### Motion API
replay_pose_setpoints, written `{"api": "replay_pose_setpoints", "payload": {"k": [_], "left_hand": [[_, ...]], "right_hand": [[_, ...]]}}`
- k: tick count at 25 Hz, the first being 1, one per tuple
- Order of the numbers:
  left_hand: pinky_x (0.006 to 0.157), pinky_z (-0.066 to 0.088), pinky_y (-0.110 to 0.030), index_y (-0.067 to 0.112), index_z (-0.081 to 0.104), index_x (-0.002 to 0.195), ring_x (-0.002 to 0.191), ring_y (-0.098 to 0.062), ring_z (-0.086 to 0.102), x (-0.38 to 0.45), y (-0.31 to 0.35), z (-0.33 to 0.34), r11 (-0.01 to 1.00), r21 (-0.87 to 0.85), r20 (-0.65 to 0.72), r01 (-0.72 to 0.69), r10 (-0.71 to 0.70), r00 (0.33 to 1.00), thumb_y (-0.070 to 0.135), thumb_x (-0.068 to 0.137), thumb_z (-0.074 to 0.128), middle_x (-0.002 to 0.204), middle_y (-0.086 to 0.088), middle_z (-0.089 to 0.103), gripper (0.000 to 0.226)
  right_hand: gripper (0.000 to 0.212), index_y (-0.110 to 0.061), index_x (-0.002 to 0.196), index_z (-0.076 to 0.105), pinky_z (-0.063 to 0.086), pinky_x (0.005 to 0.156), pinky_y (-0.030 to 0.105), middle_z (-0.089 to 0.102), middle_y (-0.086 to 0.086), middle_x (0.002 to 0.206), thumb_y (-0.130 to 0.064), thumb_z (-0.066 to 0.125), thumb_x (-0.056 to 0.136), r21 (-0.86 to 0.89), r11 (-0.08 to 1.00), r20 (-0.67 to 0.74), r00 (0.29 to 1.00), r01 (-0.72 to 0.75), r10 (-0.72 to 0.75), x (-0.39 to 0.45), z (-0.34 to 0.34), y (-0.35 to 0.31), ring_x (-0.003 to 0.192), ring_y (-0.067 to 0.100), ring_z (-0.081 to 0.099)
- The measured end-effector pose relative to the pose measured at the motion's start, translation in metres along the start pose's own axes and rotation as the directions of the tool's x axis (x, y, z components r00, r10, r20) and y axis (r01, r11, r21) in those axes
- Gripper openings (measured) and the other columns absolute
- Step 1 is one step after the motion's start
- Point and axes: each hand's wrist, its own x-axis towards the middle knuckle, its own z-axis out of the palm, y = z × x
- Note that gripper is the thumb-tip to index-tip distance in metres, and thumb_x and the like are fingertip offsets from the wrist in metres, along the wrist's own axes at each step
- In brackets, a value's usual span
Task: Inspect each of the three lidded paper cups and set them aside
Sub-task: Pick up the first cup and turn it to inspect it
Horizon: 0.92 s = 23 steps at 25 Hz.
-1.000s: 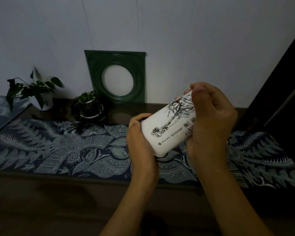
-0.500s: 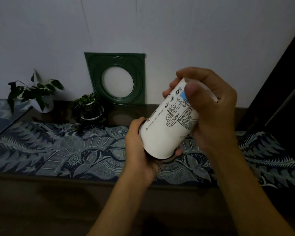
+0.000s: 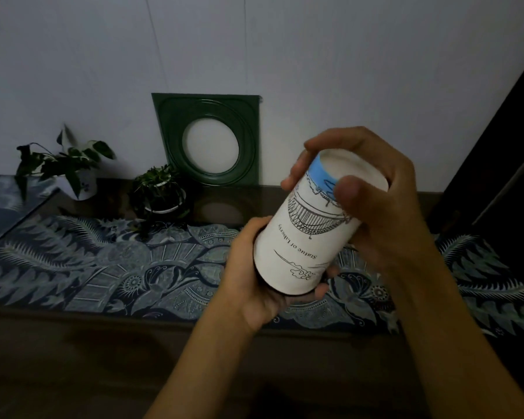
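Observation:
A white paper cup (image 3: 303,237) with black line drawings, a blue band and the words "Statue of Liberty" is held upside down above the table, its base pointing up and a little away from me. My left hand (image 3: 254,282) cups its lower, lidded end from below. My right hand (image 3: 372,192) grips the upper end, thumb on the printed side and fingers curled over the base rim. The lid is hidden by my left palm. No other cups are in view.
A dark table carries a blue patterned runner (image 3: 118,267). Two small potted plants (image 3: 70,167) (image 3: 161,192) stand at the back left. A green square frame with a round opening (image 3: 209,140) leans on the white wall. Dark furniture (image 3: 511,140) rises at the right.
The cup has been turned from lying sideways to nearly upright and upside down, and rotated so different printing faces me. Both hands kept hold of it and rose slightly.

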Motion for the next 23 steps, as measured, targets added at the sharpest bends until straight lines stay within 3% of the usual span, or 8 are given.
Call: {"api": "replay_pose_setpoints", "payload": {"k": [4,8,12,14,16,19,21,23], "left_hand": [[0.051,0.056,-0.036,0.01,0.069,0.113,0.074,-0.039,0.068,0.008,-0.007,0.003,0.969,-0.067,-0.163,-0.237,0.224,0.961,0.045,0.096,0.04,0.098,-0.021,0.073,0.048],[0.064,0.054,-0.039,0.024,0.069,0.105,0.102,-0.043,0.068,0.016,-0.012,0.001,0.712,0.19,-0.25,-0.676,0.701,0.668,0.043,0.097,0.039,0.105,-0.01,0.074,0.036],[0.059,0.053,-0.039,0.025,0.059,0.119,0.097,-0.029,0.069,0.014,-0.025,0.0,0.586,0.315,-0.157,-0.747,0.808,0.568,0.047,0.092,0.042,0.111,-0.004,0.069,0.039],[0.058,0.055,-0.042,0.019,0.062,0.114,0.094,-0.036,0.069,0.01,-0.02,-0.002,0.703,0.169,-0.205,-0.691,0.711,0.673,0.041,0.097,0.038,0.111,-0.01,0.072,0.037],[0.053,0.057,-0.038,0.012,0.062,0.121,0.091,-0.043,0.067,0.005,-0.009,-0.005,0.893,0.008,-0.173,-0.451,0.445,0.879,0.044,0.099,0.037,0.121,-0.021,0.07,0.047],[0.048,0.055,-0.034,0.012,0.061,0.128,0.087,-0.044,0.066,0.001,-0.004,-0.002,0.972,0.028,-0.118,-0.235,0.237,0.964,0.051,0.097,0.037,0.125,-0.029,0.067,0.055],[0.051,0.055,-0.036,0.016,0.066,0.117,0.086,-0.045,0.067,0.007,-0.01,-0.001,0.901,0.074,-0.213,-0.428,0.433,0.876,0.049,0.096,0.038,0.114,-0.021,0.073,0.048],[0.058,0.054,-0.042,0.022,0.067,0.103,0.091,-0.041,0.068,0.016,-0.017,-0.006,0.642,0.298,-0.231,-0.706,0.767,0.599,0.047,0.09,0.041,0.105,-0.014,0.072,0.038]], "right_hand": [[0.043,-0.014,0.099,0.067,0.058,0.078,0.052,0.073,0.009,0.091,-0.044,0.079,0.07,-0.015,1.0,-0.253,0.967,0.022,-0.025,-0.003,0.017,0.007,0.088,0.037,0.071],[0.038,-0.013,0.098,0.067,0.059,0.077,0.051,0.071,0.016,0.095,-0.037,0.079,0.072,0.157,0.988,-0.577,0.812,0.007,0.086,-0.009,0.028,0.019,0.09,0.041,0.069],[0.039,-0.013,0.099,0.068,0.058,0.073,0.046,0.07,0.016,0.097,-0.037,0.08,0.071,0.134,0.991,-0.566,0.82,-0.007,0.083,-0.007,0.023,0.019,0.088,0.037,0.069],[0.055,-0.01,0.107,0.064,0.058,0.077,0.048,0.071,0.012,0.099,-0.046,0.079,0.068,0.079,0.996,-0.352,0.936,0.026,0.004,-0.004,0.015,0.013,0.094,0.039,0.069],[0.06,-0.01,0.11,0.06,0.057,0.081,0.051,0.071,0.009,0.098,-0.05,0.077,0.068,0.039,0.997,-0.121,0.991,0.068,-0.063,-0.002,0.011,0.007,0.095,0.04,0.068],[0.057,-0.012,0.105,0.06,0.056,0.08,0.051,0.071,0.006,0.092,-0.051,0.077,0.068,0.04,0.996,-0.136,0.988,0.084,-0.078,0.0,0.014,0.006,0.089,0.038,0.069],[0.052,-0.012,0.103,0.062,0.057,0.079,0.05,0.072,0.005,0.09,-0.047,0.079,0.069,0.088,0.992,-0.289,0.955,0.089,-0.06,-0.003,0.023,0.011,0.087,0.036,0.069],[0.049,-0.008,0.104,0.062,0.057,0.078,0.05,0.071,0.009,0.09,-0.037,0.081,0.069,0.192,0.98,-0.462,0.886,0.054,0.042,-0.007,0.031,0.018,0.087,0.037,0.067]]}}
